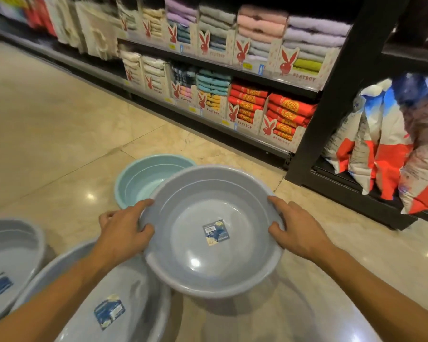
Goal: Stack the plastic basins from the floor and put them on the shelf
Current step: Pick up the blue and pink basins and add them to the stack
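I hold a round grey plastic basin (208, 267) with a blue label inside, lifted above the floor. My left hand (122, 230) grips its left rim, thumb over the edge. My right hand (294, 228) grips the right rim the same way. Behind it a light blue basin (139, 183) sits on the floor, partly hidden by the grey one. Two more grey basins lie at the lower left: one (89, 292) under my left forearm, one (10, 253) at the frame's left edge. Another large pale basin rim (307, 312) shows under the held basin at the bottom.
A long shelf (208, 67) of folded towels in printed boxes runs along the back. A black shelf post (331, 95) stands at the right, with bagged goods (381, 149) on a low black shelf. Beige tiled floor (47, 134) spreads to the left.
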### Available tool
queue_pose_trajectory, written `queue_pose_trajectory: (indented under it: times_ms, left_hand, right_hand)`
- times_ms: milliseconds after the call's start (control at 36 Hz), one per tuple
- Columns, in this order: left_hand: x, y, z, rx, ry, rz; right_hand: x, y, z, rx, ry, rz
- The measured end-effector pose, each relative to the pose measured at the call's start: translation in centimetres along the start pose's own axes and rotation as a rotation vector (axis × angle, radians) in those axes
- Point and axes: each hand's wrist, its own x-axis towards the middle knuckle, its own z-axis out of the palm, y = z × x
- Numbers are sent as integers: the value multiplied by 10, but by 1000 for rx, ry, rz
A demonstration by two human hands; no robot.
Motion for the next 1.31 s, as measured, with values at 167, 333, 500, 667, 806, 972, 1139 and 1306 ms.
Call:
queue_pose_trajectory:
  times_ms: [167, 333, 500, 667, 806, 972, 1139, 1306]
  left_hand:
    - [-29, -45, -62, -31, 92, -58]
    - [-77, -94, -105, -12, 120, -156]
    - [-132, -138, -120, 9, 135, -268]
    - [-173, -167, -109, 43, 80, -363]
    - [-196, -186, -85, 20, 54, -398]
    - [-212, -191, -55, 15, 21, -462]
    - [-225, -197, -30, 8, -21, -506]
    - [-230, -195, -20, 57, 2, -505]
  right_hand:
    - [14, -73, -5, 42, 31, -97]
    - [12, -139, 13, 61, 40, -241]
    - [-2, -188, 44, 78, 23, -373]
    - [-17, -209, 80, 77, -28, -430]
    - [-30, -211, 102, 92, -113, -425]
    - [-37, -206, 130, 39, -188, -397]
    - [-41, -200, 153, -52, -239, -401]
    - [-37, -202, 165, -68, -247, -394]
